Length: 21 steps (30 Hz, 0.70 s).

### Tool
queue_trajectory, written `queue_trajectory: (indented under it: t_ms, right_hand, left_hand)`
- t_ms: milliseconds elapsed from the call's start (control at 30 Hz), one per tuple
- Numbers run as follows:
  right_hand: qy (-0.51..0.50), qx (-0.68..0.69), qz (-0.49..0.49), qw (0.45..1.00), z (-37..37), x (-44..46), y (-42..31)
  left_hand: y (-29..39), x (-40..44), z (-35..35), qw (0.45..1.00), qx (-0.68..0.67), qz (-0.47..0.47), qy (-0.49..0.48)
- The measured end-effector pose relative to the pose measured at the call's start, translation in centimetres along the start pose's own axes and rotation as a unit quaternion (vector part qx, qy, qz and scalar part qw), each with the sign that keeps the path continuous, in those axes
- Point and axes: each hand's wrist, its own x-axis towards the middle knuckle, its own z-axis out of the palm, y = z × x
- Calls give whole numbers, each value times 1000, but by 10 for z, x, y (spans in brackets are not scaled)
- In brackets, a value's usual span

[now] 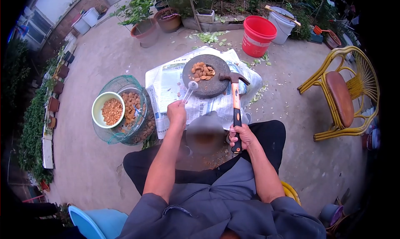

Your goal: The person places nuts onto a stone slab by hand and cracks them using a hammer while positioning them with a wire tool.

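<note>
My right hand (242, 137) is wrapped round the black grip of a claw hammer (236, 98), whose head rests at the right edge of a round grey stone slab (208, 91). Brown nuts in shells (202, 71), like apricot pits or almonds, are heaped on the slab. My left hand (176, 112) is closed on a slender pale tool with a round end (192, 86), held just over the slab's lower left edge. Whether it is a spoon or tongs I cannot make out. Newspaper (164, 83) lies under the slab.
To the left, a green mesh basket (135, 135) holds more nuts and a pale bowl (96, 110) of shelled kernels. A blurred round patch covers something between my knees. Ahead stand a red bucket (255, 47) and potted plants (145, 31); a rattan chair (339, 93) is at right.
</note>
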Motion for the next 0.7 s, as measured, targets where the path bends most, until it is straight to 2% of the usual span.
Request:
queue_trajectory:
  t_ms: [100,200,333,400,500,600,700]
  right_hand:
    - [1,-1,-1,1000,1,-1,0]
    - [3,-4,-1,1000,3,-2,-1]
    - [1,0,3,1000,3,-3,-1]
    - [1,-7,1,1000,2,-1,-1]
    - [-3,-8,1,1000,0,0,1]
    - [-5,-6,3,1000,-1,-1,-1]
    - [-5,-8,-3,1000,0,-1,0]
  left_hand:
    - [-1,-5,4,997,4,-15,-69]
    - [-5,-6,6,998,4,11,-65]
    - [32,-15,3,992,-61,-108,-29]
    - [46,-15,1,985,-77,-147,-43]
    - [41,-2,12,987,-84,-138,-26]
    - [44,-4,15,979,-83,-182,-35]
    - [46,-11,14,980,-74,-179,-44]
